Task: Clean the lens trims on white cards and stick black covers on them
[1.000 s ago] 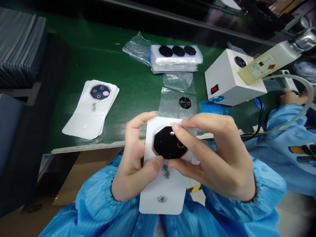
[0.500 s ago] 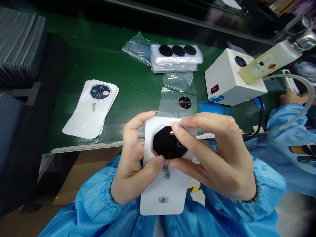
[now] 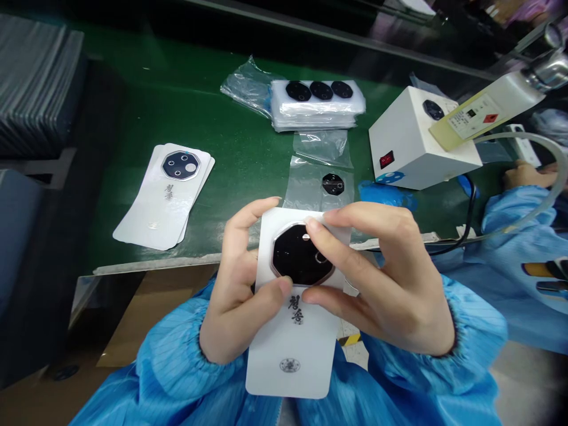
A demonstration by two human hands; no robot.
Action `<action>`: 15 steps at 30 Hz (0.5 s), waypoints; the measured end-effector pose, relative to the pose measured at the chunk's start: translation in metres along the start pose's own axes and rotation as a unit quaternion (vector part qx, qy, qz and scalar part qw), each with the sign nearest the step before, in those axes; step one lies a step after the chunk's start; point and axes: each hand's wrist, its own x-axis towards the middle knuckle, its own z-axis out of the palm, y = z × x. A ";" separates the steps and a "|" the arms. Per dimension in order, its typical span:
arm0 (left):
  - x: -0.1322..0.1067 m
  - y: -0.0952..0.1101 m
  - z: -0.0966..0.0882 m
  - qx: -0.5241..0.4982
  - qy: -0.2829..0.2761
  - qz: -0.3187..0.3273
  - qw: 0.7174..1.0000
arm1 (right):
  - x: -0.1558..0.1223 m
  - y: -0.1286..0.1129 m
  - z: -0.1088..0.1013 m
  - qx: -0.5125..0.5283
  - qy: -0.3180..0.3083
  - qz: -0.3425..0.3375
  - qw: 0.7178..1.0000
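A white phone back cover (image 3: 290, 337) is held up in front of my body, with dark lettering and a round emblem on it. In its upper part sits a black octagonal camera lens cover (image 3: 295, 257). My left hand (image 3: 246, 290) is closed around the left edge, thumb at the lens cover's lower rim. Closed from the other side, my right hand (image 3: 386, 278) presses fingertips on the lens cover's upper right and thumb by its lower edge. Just beyond lies another lens cover (image 3: 333, 184) on clear film (image 3: 306, 177).
Two overlapping white back covers (image 3: 164, 207) lie on the green bench at left. Bagged film with several lens covers (image 3: 317, 112) lies further back. A white box (image 3: 403, 142) and a bottle (image 3: 492, 109) stand at right, near a co-worker's sleeve (image 3: 510, 213). Dark panels (image 3: 35, 89) stand far left.
The back cover has tilted slightly, its lower end shifting left and down. My right hand has moved a little left with it, fingers still on the lens cover.
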 end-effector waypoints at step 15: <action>-0.005 0.002 0.013 0.077 0.095 0.105 0.987 | -0.005 -0.003 -0.007 -0.002 0.025 -0.002 1.000</action>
